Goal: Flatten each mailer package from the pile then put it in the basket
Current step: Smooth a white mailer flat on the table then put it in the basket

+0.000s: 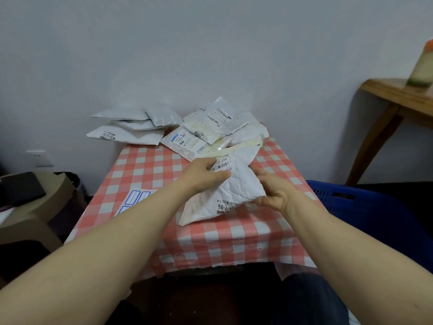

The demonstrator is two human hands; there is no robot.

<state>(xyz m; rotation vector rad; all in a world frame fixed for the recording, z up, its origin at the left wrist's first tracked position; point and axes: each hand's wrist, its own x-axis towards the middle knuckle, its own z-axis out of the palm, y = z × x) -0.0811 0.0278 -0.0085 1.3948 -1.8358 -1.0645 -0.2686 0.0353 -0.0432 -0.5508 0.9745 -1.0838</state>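
Observation:
A crumpled white mailer package (230,191) with barcode labels lies tilted over the middle of the checked table. My left hand (204,172) grips its upper left edge, thumb on top near a barcode. My right hand (273,189) holds its right edge, fingers curled under the lower right corner. Behind it, at the far end of the table, sits the pile of white and clear mailer packages (206,130), with a flatter stack of grey-white ones (131,126) to its left. The blue plastic basket (365,202) stands to the right of the table, beside my right forearm.
The table (145,174) has a red-and-white checked cloth; a sheet of blue-bordered labels (136,200) lies on its left side. A beige stool with a dark object (25,191) stands at the left. A wooden side table (398,99) stands at the back right.

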